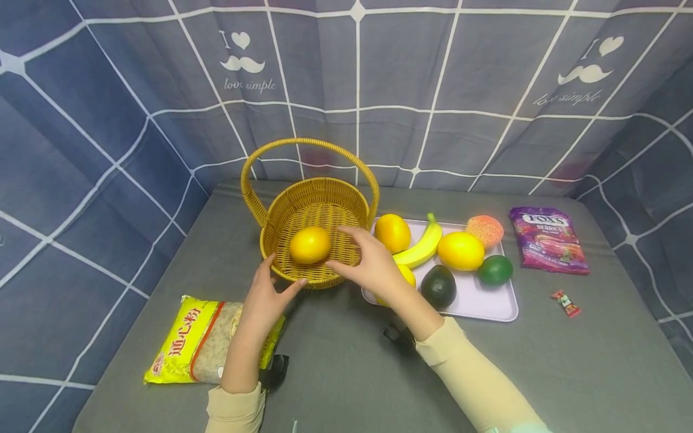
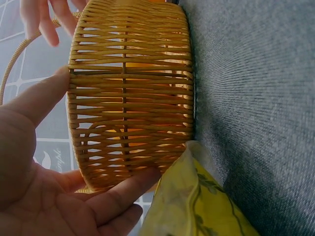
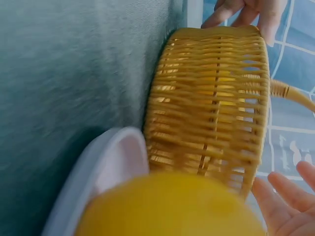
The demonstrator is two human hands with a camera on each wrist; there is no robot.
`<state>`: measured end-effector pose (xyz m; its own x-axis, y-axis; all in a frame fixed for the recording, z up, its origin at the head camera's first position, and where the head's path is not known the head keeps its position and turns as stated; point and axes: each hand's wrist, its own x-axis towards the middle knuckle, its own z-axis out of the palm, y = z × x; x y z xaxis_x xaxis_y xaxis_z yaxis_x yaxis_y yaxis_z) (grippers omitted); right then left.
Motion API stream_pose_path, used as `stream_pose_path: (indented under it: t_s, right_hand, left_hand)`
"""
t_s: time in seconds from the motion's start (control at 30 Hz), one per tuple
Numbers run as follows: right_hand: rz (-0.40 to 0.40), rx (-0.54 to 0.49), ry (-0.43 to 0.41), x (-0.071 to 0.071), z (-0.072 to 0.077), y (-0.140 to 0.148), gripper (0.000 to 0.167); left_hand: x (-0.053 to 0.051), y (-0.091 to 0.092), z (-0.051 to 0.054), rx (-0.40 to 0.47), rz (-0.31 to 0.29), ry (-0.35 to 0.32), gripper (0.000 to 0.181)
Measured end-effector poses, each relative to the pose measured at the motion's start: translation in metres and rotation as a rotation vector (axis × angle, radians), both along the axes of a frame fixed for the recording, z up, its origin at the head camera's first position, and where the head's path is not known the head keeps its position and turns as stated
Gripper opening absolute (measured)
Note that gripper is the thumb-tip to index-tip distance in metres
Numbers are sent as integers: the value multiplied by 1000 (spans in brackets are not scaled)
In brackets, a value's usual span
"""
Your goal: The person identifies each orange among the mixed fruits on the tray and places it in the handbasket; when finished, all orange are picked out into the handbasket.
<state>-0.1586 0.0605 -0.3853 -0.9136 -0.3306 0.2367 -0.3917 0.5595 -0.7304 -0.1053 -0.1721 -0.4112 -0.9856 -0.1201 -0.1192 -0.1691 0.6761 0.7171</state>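
Note:
A golden wicker basket [image 1: 325, 187] with a tall hoop handle stands on the grey table. An oval yellow-orange fruit [image 1: 310, 245] lies on its woven floor. My left hand [image 1: 266, 299] touches the near left rim, thumb and fingers spread. In the left wrist view, its thumb tip meets the rim and one finger lies along the woven side. Over the basket's right edge is my right hand [image 1: 373, 258], thumb and fingers apart, holding nothing and clear of the fruit. The right wrist view shows its fingertips [image 3: 283, 189] by the rim.
Right of the basket, a pale tray [image 1: 482, 310] bears a banana [image 1: 425, 245], a dark avocado [image 1: 439, 287] and several other fruits. A purple candy bag [image 1: 548, 240] and a small wrapped candy [image 1: 566, 303] lie farther right. A yellow pasta bag [image 1: 181, 343] lies by my left forearm.

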Motion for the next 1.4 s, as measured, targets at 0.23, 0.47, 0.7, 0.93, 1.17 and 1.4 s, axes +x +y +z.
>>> stream_pose_path:
  t_s: [0.23, 0.47, 0.7, 0.93, 1.17, 1.4]
  right_hand:
    - [-101, -64, -62, 13, -7, 38, 71]
    - [-209, 37, -55, 25, -16, 68, 71]
    - [-227, 99, -78, 34, -28, 79, 70]
    - [-220, 159, -89, 37, -29, 78, 70]
    - [-167, 245, -82, 38, -29, 76, 66]
    - [-156, 285, -47, 39, -29, 74, 66]
  left_hand:
    - [2, 0, 1, 0, -4, -8, 106]
    - [2, 0, 1, 4, 2, -15, 105]
    - [2, 1, 2, -1, -2, -21, 104]
    - [2, 1, 1, 15, -2, -16, 105]
    - [3, 0, 1, 15, 3, -17, 102]
    - [2, 1, 1, 13, 4, -12, 104]
